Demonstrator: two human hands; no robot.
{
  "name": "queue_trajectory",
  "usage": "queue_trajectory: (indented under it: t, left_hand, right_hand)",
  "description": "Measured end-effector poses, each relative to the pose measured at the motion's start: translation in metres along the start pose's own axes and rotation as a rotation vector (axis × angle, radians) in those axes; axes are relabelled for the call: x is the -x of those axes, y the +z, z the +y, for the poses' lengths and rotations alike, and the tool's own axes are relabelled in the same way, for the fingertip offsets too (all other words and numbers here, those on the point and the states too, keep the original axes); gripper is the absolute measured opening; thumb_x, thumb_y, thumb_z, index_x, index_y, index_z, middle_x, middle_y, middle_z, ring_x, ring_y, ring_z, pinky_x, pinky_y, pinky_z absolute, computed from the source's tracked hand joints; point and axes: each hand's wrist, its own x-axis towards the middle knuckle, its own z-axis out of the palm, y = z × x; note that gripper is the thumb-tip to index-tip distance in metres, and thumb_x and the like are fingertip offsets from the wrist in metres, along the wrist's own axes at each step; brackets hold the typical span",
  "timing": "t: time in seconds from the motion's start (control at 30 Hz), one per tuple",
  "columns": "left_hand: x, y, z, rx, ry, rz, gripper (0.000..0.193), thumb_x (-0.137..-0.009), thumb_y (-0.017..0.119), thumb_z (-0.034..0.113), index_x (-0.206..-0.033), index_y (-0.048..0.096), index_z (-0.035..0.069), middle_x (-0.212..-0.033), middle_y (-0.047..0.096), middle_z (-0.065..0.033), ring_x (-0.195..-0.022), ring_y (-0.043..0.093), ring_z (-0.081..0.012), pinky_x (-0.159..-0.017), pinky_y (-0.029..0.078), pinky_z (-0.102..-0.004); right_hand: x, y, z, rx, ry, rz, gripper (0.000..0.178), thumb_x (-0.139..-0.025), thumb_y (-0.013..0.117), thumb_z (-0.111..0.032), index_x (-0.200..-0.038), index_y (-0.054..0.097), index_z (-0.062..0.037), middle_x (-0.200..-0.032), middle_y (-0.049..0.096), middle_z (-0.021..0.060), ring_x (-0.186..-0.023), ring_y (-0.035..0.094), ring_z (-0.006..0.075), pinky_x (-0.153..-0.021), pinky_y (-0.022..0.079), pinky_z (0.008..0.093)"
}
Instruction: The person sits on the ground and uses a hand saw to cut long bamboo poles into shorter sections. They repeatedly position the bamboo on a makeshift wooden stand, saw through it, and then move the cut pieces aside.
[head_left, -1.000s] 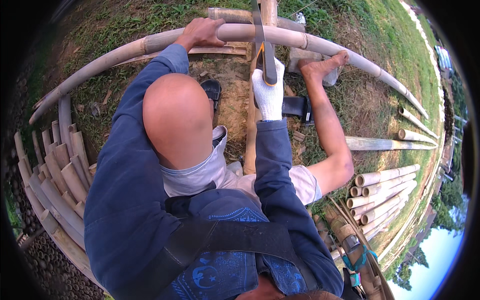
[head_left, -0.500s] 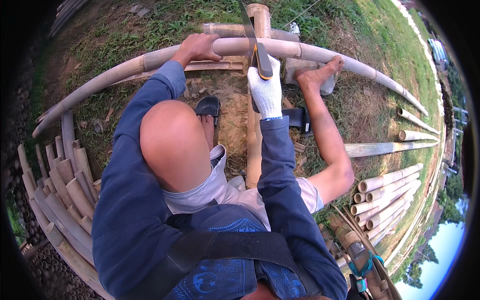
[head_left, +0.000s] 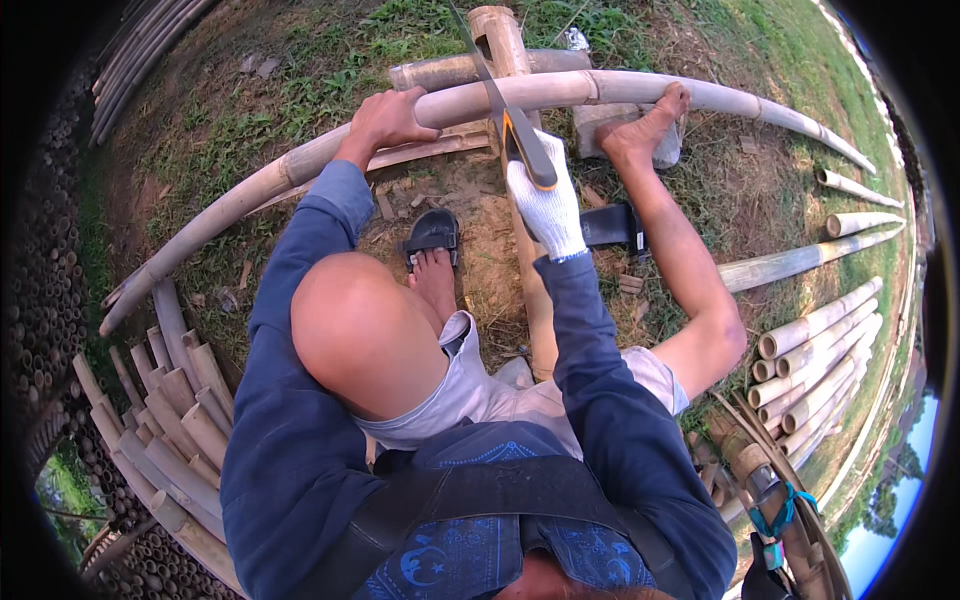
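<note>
A long bamboo pole (head_left: 545, 92) lies crosswise in front of me, resting over a bamboo stand (head_left: 497, 35). My bare left hand (head_left: 390, 120) is wrapped over the pole, left of the stand. In a white knit glove, my right hand (head_left: 548, 195) grips the black and orange handle of a handsaw (head_left: 528, 148). The saw's blade crosses the pole just left of the stand's post and points away from me. Whether its teeth have entered the bamboo cannot be told. My bare right foot (head_left: 645, 130) presses on the pole farther right.
Cut bamboo lengths (head_left: 180, 420) stand bunched at the left, and more bamboo tubes (head_left: 815, 350) lie stacked at the right. A stone block (head_left: 600, 125) sits under the pole by my foot. A black sandal (head_left: 610, 225) lies near my right wrist.
The whole view has turned and shifted a little. My right hand and the saw handle have drawn slightly nearer to me along the cut line; the left hand keeps its hold.
</note>
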Motion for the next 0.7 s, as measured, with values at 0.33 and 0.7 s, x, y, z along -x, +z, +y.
queue_trajectory:
  t: [0.33,0.7]
  left_hand:
    - [-0.002,0.004,-0.029,0.059,0.044,-0.080,0.093,-0.069,0.086,0.064,-0.137,0.073,0.003,-0.117,0.081,-0.0245,-0.109,0.078,-0.0410,-0.100,0.059,-0.0517]
    - [-0.016,-0.010,-0.008,0.092,0.054,-0.114,0.091,-0.067,0.087,0.060,-0.135,0.073,0.002,-0.120,0.080,-0.0247,-0.111,0.078,-0.0401,-0.101,0.059,-0.0501]
  right_hand:
    - [0.227,-0.066,-0.088,0.157,0.261,-0.066,0.067,-0.094,0.070,0.003,-0.157,0.048,0.0018,-0.150,0.059,0.0220,-0.143,0.060,0.0313,-0.123,0.044,0.0407]
    - [-0.015,0.030,0.012,0.018,-0.045,0.124,0.058,-0.094,0.078,-0.005,-0.148,0.056,-0.0042,-0.126,0.071,0.0179,-0.115,0.071,0.0289,-0.100,0.058,0.0388]
